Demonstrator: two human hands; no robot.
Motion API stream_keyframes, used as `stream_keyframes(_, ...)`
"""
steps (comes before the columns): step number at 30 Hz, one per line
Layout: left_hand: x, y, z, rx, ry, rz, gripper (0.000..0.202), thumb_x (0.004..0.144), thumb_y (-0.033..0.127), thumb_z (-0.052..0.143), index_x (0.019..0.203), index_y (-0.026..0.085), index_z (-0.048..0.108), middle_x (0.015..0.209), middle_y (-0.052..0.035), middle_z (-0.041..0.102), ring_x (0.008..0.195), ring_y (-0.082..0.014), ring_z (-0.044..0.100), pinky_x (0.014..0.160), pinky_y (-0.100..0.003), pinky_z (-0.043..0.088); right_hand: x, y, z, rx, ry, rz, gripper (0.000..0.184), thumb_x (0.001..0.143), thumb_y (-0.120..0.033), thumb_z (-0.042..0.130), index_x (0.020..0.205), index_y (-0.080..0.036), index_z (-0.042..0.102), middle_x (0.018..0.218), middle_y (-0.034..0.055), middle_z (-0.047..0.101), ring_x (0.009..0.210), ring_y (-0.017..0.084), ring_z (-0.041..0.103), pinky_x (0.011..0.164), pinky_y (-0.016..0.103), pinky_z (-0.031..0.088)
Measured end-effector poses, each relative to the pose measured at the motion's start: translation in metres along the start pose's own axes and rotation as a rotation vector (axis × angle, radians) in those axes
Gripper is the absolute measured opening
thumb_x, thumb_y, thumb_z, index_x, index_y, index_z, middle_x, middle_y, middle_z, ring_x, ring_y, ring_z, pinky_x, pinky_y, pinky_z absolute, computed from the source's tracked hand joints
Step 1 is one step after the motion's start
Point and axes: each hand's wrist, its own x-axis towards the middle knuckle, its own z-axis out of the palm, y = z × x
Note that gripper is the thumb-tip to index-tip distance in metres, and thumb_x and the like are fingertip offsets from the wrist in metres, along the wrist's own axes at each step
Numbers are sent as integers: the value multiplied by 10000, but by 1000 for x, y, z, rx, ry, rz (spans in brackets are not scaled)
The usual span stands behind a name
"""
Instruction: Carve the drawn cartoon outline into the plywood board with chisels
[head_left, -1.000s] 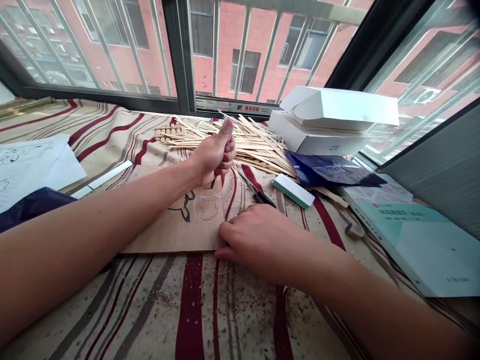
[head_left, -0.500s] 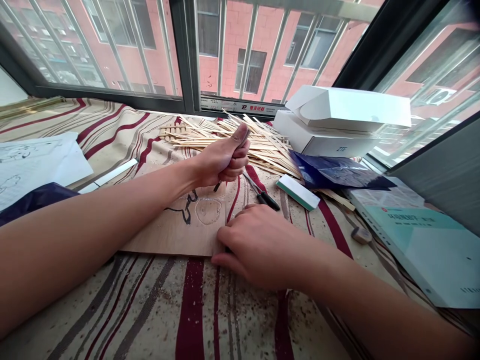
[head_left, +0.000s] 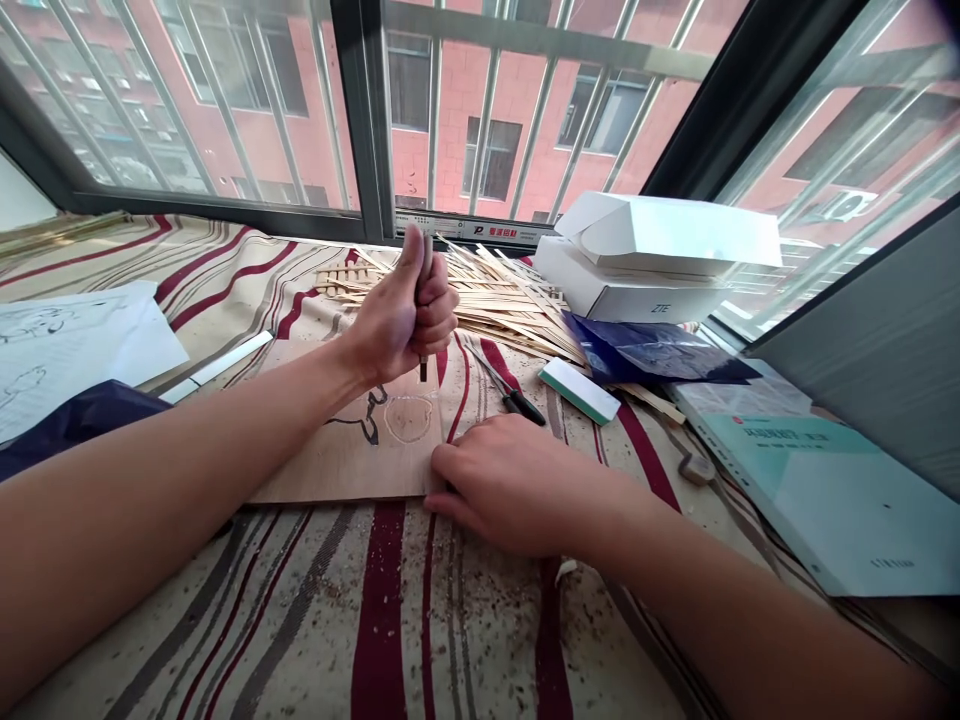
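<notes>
My left hand [head_left: 409, 310] is closed in a fist, thumb up, round a slim carving chisel [head_left: 426, 262]. The chisel stands nearly upright, and its dark tip pokes out below the fist, over the far right part of a thin wooden board [head_left: 330, 480]. Whether the tip touches the wood I cannot tell. Black drawn lines and a carved round outline [head_left: 407, 418] mark the board; my left forearm covers much of it. At the board's near right corner my right hand [head_left: 510, 485] grips the edge with curled fingers, partly hidden from view.
Beyond the board lies a heap of thin wooden sticks [head_left: 495, 300]. To the right are a black-handled tool [head_left: 525, 405], a white-and-green block [head_left: 579, 390], a white box [head_left: 637, 290], a dark blue sheet [head_left: 660, 350] and a book [head_left: 840, 500]. Drawn papers [head_left: 90, 340] lie left; crumbs dot the striped cloth.
My left hand has shifted left and turned, so the chisel now stands nearly upright with its tip in plain sight. My right hand stays at the board's corner. The view has moved slightly.
</notes>
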Motion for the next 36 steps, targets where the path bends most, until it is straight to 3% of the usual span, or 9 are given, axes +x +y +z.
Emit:
stream_keyframes(5,7,-5,-5,67,7,-9,650,1114,652,442,638,212,399,480,100,304,329,-39,270,351,-168,183,0,1,0,-2,-16,-14,319,1058,-379,573,982,-135,764,925,119,811,817,251,737,612,342,288)
stream_keyframes(18,12,-9,-2,115,-36,-141,660,1038,741,508,647,225,380,480,111,288,317,-34,230,335,-167,125,0,3,2,23,-21,-32,310,1062,-382,583,943,-156,757,917,102,809,786,223,718,621,330,294)
stream_keyframes(29,7,-9,-6,6,-35,-199,695,1054,781,416,636,228,365,467,115,257,295,-44,227,317,-166,149,0,4,2,24,-31,-34,322,1066,-395,581,956,-157,767,915,97,802,776,214,691,621,331,282)
stream_keyframes(33,3,-6,-6,50,-85,-117,660,1098,672,460,629,210,423,470,105,280,317,-49,260,335,-159,180,-1,6,-3,62,-57,-41,349,1059,-436,580,942,-158,756,885,93,781,743,201,645,628,331,267)
stream_keyframes(36,4,2,0,115,-121,6,596,1119,517,538,624,187,508,524,62,434,413,-66,449,413,-159,359,-3,17,-8,176,-4,23,437,1067,-500,548,846,-165,722,794,65,731,687,171,581,639,317,299)
